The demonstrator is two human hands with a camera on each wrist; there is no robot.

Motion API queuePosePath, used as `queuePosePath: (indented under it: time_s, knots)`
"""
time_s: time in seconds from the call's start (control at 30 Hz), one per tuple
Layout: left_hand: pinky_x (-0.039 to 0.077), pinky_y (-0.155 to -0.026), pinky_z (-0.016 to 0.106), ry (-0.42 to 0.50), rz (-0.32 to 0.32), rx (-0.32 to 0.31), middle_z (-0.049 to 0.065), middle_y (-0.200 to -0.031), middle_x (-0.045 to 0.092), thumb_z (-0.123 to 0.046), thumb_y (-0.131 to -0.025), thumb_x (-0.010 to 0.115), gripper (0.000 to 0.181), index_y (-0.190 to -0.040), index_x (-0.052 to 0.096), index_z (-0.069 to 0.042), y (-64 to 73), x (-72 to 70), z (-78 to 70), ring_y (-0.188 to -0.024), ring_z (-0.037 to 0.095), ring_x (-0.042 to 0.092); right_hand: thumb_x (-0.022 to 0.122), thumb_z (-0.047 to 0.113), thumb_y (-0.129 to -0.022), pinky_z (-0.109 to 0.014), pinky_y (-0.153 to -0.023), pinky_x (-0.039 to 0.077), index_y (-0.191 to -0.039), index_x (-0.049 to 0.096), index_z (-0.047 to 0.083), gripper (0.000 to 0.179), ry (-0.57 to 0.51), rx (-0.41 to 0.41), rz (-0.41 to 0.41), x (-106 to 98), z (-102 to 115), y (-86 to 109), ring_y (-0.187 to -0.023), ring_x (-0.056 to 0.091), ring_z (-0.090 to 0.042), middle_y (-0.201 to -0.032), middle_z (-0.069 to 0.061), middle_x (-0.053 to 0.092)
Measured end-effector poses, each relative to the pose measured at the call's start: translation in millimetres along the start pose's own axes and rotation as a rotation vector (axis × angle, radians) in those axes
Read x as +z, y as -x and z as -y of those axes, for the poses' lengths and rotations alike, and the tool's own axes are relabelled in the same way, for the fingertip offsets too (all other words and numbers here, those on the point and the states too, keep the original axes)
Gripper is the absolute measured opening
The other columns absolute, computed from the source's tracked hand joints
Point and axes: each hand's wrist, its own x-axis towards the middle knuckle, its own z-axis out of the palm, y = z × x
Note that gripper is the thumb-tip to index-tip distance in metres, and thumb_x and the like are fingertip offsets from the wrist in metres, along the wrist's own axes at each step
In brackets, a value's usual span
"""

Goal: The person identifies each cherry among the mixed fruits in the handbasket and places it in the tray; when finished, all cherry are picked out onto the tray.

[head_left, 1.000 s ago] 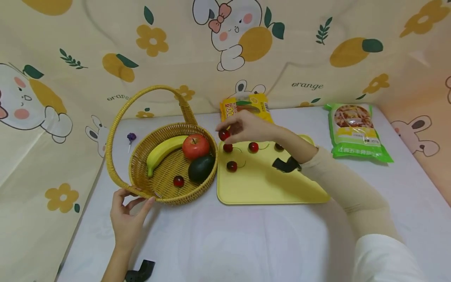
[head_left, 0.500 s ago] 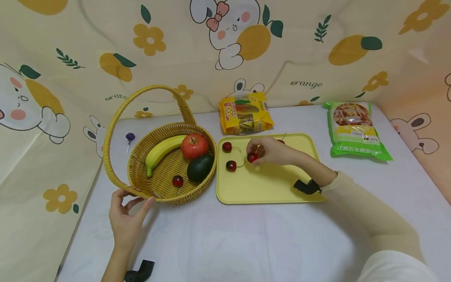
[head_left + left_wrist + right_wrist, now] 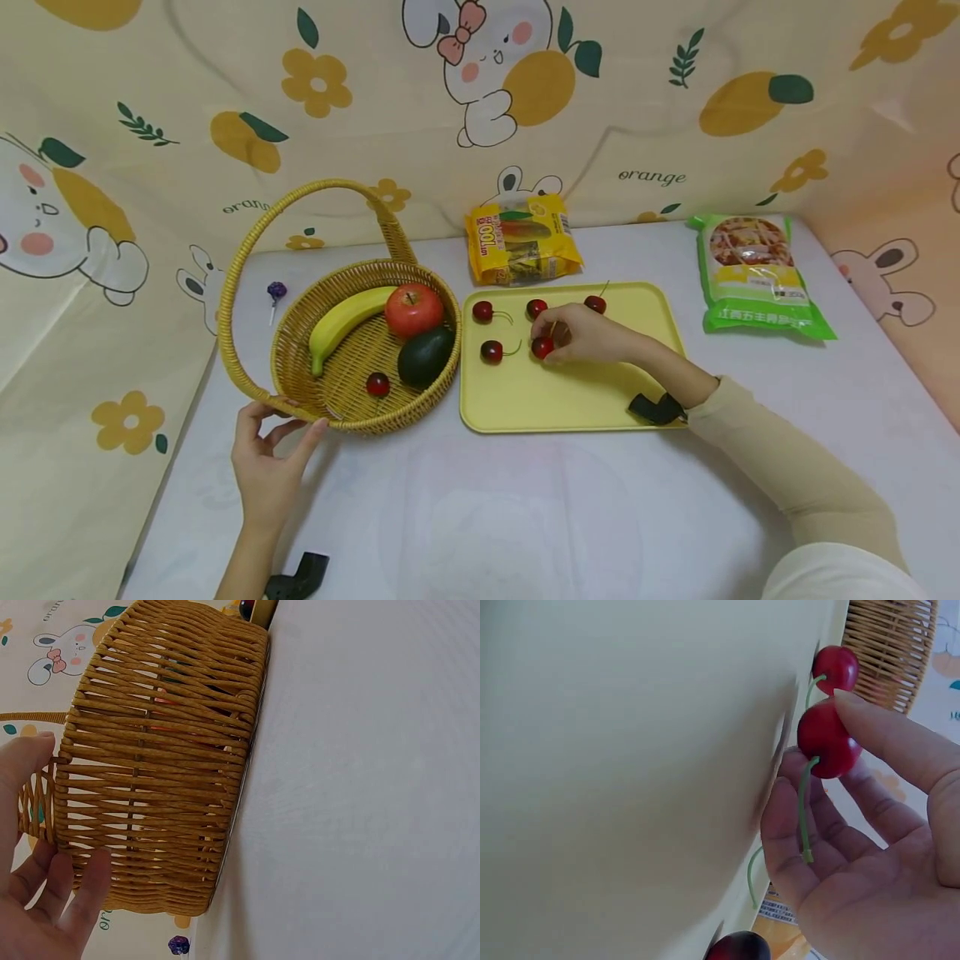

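Note:
My left hand grips the near left rim of a wicker basket, its thumb and fingers around the foot of the tall handle. Inside lie a banana, a red apple, a dark green avocado and one cherry. My right hand pinches a red cherry between thumb and fingers, low over the yellow tray; its green stem hangs down in the right wrist view. Several more cherries lie on the tray around that hand.
Behind the tray stands a yellow snack packet. A green food bag lies at the back right. Left of the basket is a purple lollipop. A printed cloth rises behind the white table.
My right hand has come from the tray's back left corner, beside the basket, rightward and nearer to me, with the cherry still pinched. The left hand keeps its hold on the basket.

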Motion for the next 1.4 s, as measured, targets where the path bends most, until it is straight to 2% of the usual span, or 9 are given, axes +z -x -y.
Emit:
queuePosePath:
  time_s: [0.23,0.47,0.63,0.73,0.83,0.97,1.07,1.23,1.4]
  knots:
    - [0.056,-0.078,0.016,0.0,-0.002,0.002,0.01,-0.104,0.055,0.03,-0.066,0.069,0.05,-0.11,0.046,0.026,-1.4,0.5,-2.0,-0.098,0.016,0.053,0.082,0.004,-0.081,-0.032,-0.077,0.056,-0.108,0.066,0.002,0.031,0.031,0.013,0.001,2,0,0.8,-0.081,0.059,-0.018,-0.101,-0.006,0.067]
    - [0.056,-0.078,0.016,-0.003,-0.002,0.0,0.009,-0.104,0.055,0.029,-0.066,0.07,0.051,-0.11,0.045,0.026,-0.5,-0.6,-1.1,-0.098,0.017,0.054,0.081,0.001,-0.08,-0.03,-0.072,0.054,-0.106,0.066,0.001,0.03,0.052,-0.015,-0.007,3,3,1.3,-0.079,0.057,-0.019,-0.1,-0.006,0.067]
    - [0.056,-0.078,0.016,0.007,-0.005,0.0,0.01,-0.105,0.055,0.03,-0.065,0.07,0.052,-0.111,0.045,0.026,-0.1,-2.4,2.5,-0.099,0.018,0.054,0.083,0.006,-0.08,-0.028,-0.07,0.053,-0.11,0.067,0.002,0.035,0.13,-0.01,0.006,-2,6,-0.2,-0.079,0.057,-0.018,-0.102,-0.005,0.067]
    - [0.056,-0.078,0.016,0.013,-0.008,-0.002,0.009,-0.105,0.055,0.031,-0.065,0.069,0.052,-0.111,0.045,0.026,-0.3,-2.7,3.0,-0.098,0.019,0.054,0.084,0.012,-0.08,-0.03,-0.069,0.053,-0.116,0.067,0.002,0.04,0.21,0.03,0.037,-14,18,-3.3,-0.08,0.059,-0.019,-0.107,-0.007,0.067]
    - [0.056,-0.078,0.016,0.017,-0.009,-0.001,0.008,-0.105,0.055,0.031,-0.065,0.069,0.051,-0.11,0.045,0.026,-0.4,-1.9,1.4,-0.098,0.018,0.054,0.083,0.018,-0.082,-0.035,-0.072,0.054,-0.121,0.066,0.003,0.045,0.299,0.041,0.056,-29,41,-9.9,-0.088,0.062,-0.025,-0.112,-0.01,0.068]
    - [0.056,-0.078,0.015,0.004,-0.001,0.002,0.01,-0.104,0.055,0.03,-0.066,0.069,0.051,-0.111,0.045,0.027,0.1,-0.8,-0.8,-0.097,0.018,0.054,0.081,0.019,-0.085,-0.041,-0.084,0.055,-0.123,0.065,0.002,0.045,0.324,-0.048,0.04,-41,79,-30.4,-0.1,0.063,-0.029,-0.115,-0.011,0.068]
    - [0.056,-0.078,0.015,-0.006,0.002,0.003,0.01,-0.105,0.055,0.029,-0.066,0.07,0.052,-0.112,0.046,0.026,0.6,-1.0,-0.1,-0.097,0.017,0.055,0.078,0.015,-0.087,-0.039,-0.09,0.055,-0.123,0.065,0.001,0.041,0.253,-0.166,0.071,-36,109,-55.3,-0.103,0.063,-0.028,-0.117,-0.011,0.067]
    - [0.056,-0.078,0.015,-0.016,-0.002,0.001,0.01,-0.105,0.055,0.029,-0.065,0.071,0.054,-0.113,0.047,0.025,0.7,-2.2,5.2,-0.097,0.016,0.055,0.076,0.009,-0.089,-0.029,-0.088,0.055,-0.122,0.065,0.001,0.036,0.15,-0.324,0.251,-5,156,-105.3,-0.104,0.063,-0.025,-0.12,-0.012,0.065]
    - [0.056,-0.078,0.014,-0.026,-0.003,-0.01,0.014,-0.105,0.055,0.029,-0.065,0.071,0.054,-0.114,0.047,0.025,1.3,-3.1,7.9,-0.098,0.016,0.055,0.074,-0.001,-0.087,-0.025,-0.094,0.053,-0.12,0.066,0.0,0.034,0.104,-0.34,0.438,33,186,-151.5,-0.114,0.058,-0.023,-0.12,-0.01,0.064]
